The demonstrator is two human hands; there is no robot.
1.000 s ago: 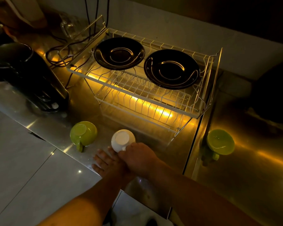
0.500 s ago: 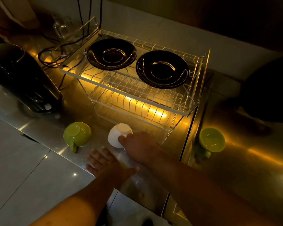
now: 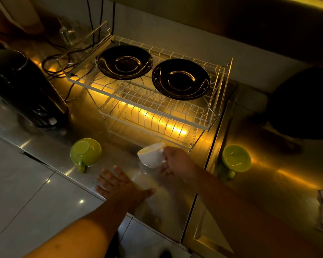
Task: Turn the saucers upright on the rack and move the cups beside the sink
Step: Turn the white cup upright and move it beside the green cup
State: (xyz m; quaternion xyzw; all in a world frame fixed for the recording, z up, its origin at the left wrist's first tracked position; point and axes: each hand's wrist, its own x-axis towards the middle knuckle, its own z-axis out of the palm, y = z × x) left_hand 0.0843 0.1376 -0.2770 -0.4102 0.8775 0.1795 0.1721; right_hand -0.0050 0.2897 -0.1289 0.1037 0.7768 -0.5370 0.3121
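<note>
— Where's the white cup right now?

— Just below centre frame, lifted off the steel counter and tipped, its mouth facing upper left. Your right hand grips it at the handle side.

— And your other hand?

— Your left hand lies flat on the counter's edge, fingers spread, holding nothing.

— The rest?

— A green cup sits upside down at left; another green cup stands upright at right. Two black saucers lie face up on the wire rack above.
</note>
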